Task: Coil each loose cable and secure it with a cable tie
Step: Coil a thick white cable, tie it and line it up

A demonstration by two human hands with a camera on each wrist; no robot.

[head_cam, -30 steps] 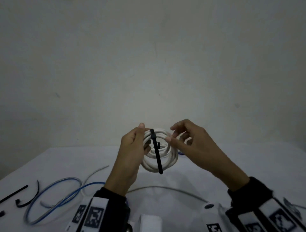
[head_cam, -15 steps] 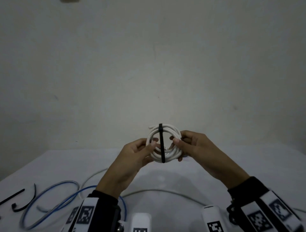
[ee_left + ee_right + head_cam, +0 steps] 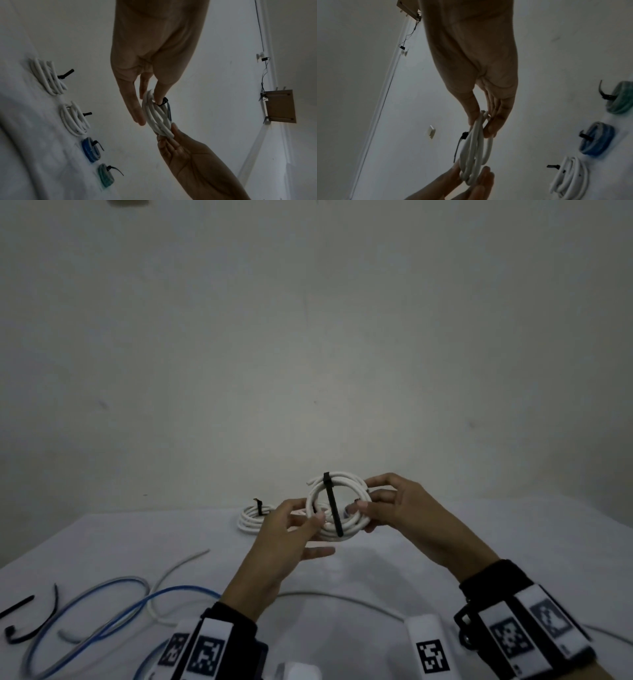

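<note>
A coiled white cable (image 3: 349, 501) is held upright in the air above the table. A black cable tie (image 3: 333, 505) runs vertically across it, its head at the top of the coil. My left hand (image 3: 317, 520) pinches the coil's lower left side between thumb and fingers. My right hand (image 3: 363, 501) pinches its right side. In the left wrist view my left hand (image 3: 147, 108) holds the coil (image 3: 157, 119) beside the tie (image 3: 169, 109). In the right wrist view my right hand (image 3: 481, 121) grips the coil (image 3: 476, 152) at one end.
Tied coils lie in a row at the back of the table: two white (image 3: 46, 77) (image 3: 75, 120), one blue (image 3: 91, 149), one green (image 3: 105, 175). A loose blue cable (image 3: 113, 611), a grey cable (image 3: 178, 566) and spare black ties (image 3: 30, 625) lie near left.
The coil has been turned so the tie stands upright across it. My right hand, apart from the coil a second ago, now pinches its right side. The left grip shifted lower.
</note>
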